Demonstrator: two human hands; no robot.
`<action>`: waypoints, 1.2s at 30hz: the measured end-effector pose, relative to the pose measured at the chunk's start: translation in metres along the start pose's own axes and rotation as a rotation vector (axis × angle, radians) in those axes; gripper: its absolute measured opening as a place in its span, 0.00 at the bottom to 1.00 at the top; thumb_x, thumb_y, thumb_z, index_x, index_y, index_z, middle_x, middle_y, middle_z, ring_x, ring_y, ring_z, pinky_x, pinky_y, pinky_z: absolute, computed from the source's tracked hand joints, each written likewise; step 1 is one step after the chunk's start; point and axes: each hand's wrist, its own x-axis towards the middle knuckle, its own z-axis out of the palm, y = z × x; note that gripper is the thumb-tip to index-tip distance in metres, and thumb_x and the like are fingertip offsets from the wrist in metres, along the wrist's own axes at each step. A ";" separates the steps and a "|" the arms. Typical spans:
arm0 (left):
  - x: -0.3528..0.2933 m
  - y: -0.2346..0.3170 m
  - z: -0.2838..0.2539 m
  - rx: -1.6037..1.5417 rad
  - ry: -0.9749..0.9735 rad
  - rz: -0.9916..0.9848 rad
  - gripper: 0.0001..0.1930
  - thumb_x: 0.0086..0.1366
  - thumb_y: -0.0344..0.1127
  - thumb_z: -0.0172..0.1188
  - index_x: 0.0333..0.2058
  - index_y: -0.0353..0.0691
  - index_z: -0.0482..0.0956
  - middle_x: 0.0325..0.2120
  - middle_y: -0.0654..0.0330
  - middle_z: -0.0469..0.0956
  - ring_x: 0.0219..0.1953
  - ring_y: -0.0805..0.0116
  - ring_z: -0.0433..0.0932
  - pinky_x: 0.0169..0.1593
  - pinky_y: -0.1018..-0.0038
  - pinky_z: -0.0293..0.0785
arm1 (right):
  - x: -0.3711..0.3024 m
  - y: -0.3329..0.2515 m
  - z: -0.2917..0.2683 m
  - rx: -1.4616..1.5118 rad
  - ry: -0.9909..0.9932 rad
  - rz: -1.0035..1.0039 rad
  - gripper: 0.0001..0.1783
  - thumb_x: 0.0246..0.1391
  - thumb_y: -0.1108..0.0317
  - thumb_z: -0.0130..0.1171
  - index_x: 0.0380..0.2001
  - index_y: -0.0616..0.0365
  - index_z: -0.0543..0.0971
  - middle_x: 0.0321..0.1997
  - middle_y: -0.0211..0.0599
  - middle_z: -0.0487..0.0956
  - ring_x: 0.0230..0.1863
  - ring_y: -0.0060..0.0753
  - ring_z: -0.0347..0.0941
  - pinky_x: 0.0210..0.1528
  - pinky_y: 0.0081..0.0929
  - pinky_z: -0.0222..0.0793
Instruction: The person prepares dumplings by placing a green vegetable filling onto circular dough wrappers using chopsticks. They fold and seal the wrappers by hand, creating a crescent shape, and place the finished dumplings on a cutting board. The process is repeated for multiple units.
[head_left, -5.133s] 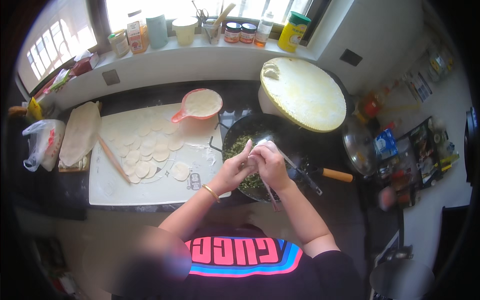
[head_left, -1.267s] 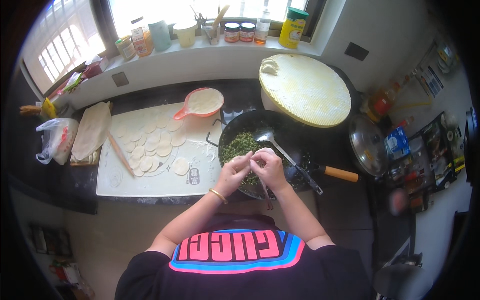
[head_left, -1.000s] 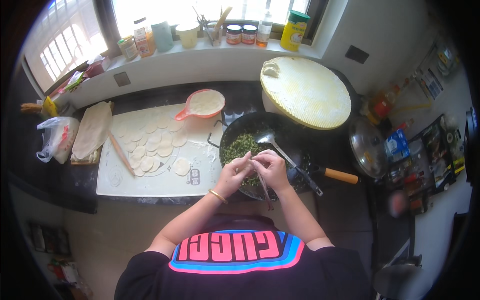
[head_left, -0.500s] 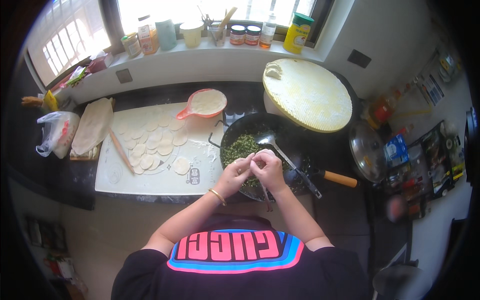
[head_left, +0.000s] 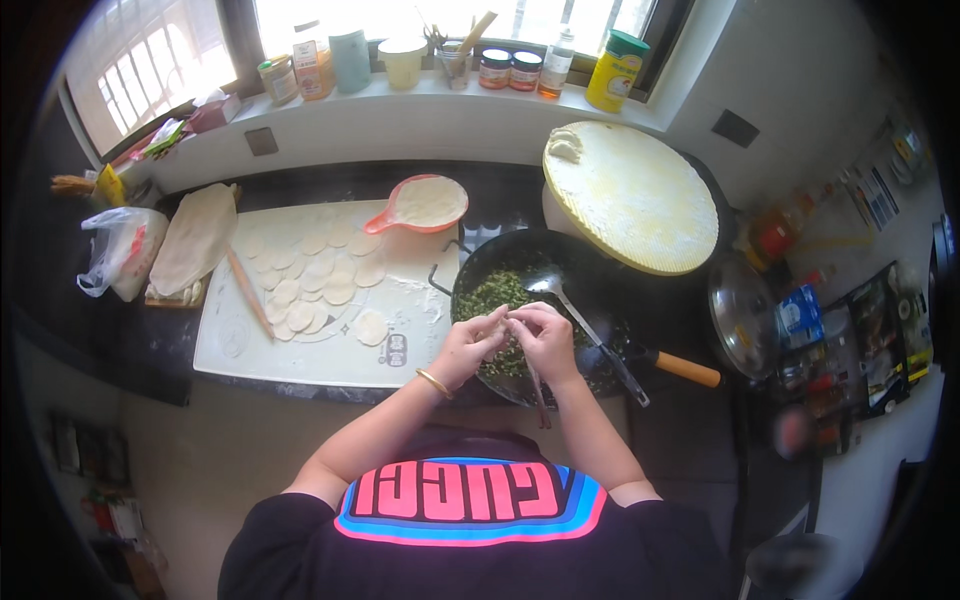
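Fingers (head_left: 494,320) of the left hand (head_left: 466,348) and right hand (head_left: 548,345) meet, tips bunched together, at frame centre over a wok (head_left: 590,268) holding chopped green filling (head_left: 492,293); whether they pinch anything is hidden. Round dough wrappers (head_left: 339,288) lie left of centre.

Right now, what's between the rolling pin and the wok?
Head view: from the rolling pin, dough rounds, many overlapping, on the mat, then a flour patch toward the wok.
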 end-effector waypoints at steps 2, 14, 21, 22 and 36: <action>0.000 0.003 -0.004 0.008 -0.043 -0.011 0.23 0.63 0.32 0.53 0.57 0.38 0.65 0.32 0.66 0.75 0.29 0.83 0.69 0.31 0.86 0.65 | 0.002 0.006 -0.003 -0.074 -0.041 0.020 0.04 0.42 0.74 0.62 0.23 0.65 0.79 0.27 0.35 0.76 0.26 0.24 0.72 0.28 0.19 0.67; 0.002 0.006 -0.010 -0.074 -0.104 -0.115 0.22 0.59 0.31 0.58 0.52 0.34 0.69 0.31 0.65 0.75 0.29 0.81 0.72 0.32 0.85 0.68 | 0.000 0.027 0.016 -0.020 -0.085 0.041 0.05 0.45 0.72 0.61 0.23 0.63 0.76 0.23 0.33 0.75 0.24 0.21 0.70 0.28 0.21 0.65; 0.017 0.031 -0.144 0.050 0.225 -0.094 0.22 0.50 0.24 0.60 0.47 0.36 0.72 0.33 0.60 0.76 0.32 0.75 0.75 0.37 0.80 0.73 | -0.009 0.020 0.002 -0.065 -0.047 0.173 0.07 0.47 0.69 0.60 0.25 0.63 0.78 0.24 0.38 0.76 0.25 0.29 0.73 0.30 0.24 0.68; 0.023 0.028 -0.161 0.125 0.306 -0.128 0.21 0.49 0.23 0.60 0.45 0.35 0.74 0.33 0.59 0.76 0.32 0.74 0.75 0.37 0.79 0.74 | -0.011 0.024 0.002 -0.073 -0.041 0.183 0.07 0.47 0.69 0.60 0.25 0.63 0.78 0.23 0.37 0.76 0.24 0.28 0.73 0.30 0.24 0.67; 0.109 -0.037 -0.229 1.382 -0.063 0.089 0.15 0.47 0.26 0.61 0.37 0.40 0.78 0.36 0.49 0.76 0.41 0.51 0.74 0.46 0.65 0.70 | -0.030 0.024 -0.007 -0.147 -0.096 0.255 0.06 0.47 0.70 0.61 0.24 0.63 0.78 0.22 0.34 0.75 0.23 0.22 0.70 0.27 0.21 0.66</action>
